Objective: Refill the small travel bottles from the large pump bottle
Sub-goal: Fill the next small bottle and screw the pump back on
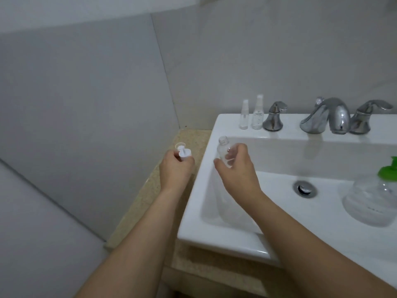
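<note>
My right hand (236,168) grips a small clear travel bottle (223,150) with its neck uncapped, tilted over the left rim of the sink. My left hand (176,166) holds its white spray cap (184,154) above the beige counter. Just behind that cap lies a small clear round cap (180,145) on the counter. Two more small spray bottles (244,115) (257,112) stand capped on the sink's back ledge. The large clear pump bottle (369,201) with a green pump top (390,169) stands at the right edge, partly cut off.
The white sink (193,211) has a chrome drain (304,188). A chrome spout (330,117) and two chrome handles (274,117) (365,117) line the back ledge. A speckled beige counter (150,201) runs along the grey tiled wall to the left.
</note>
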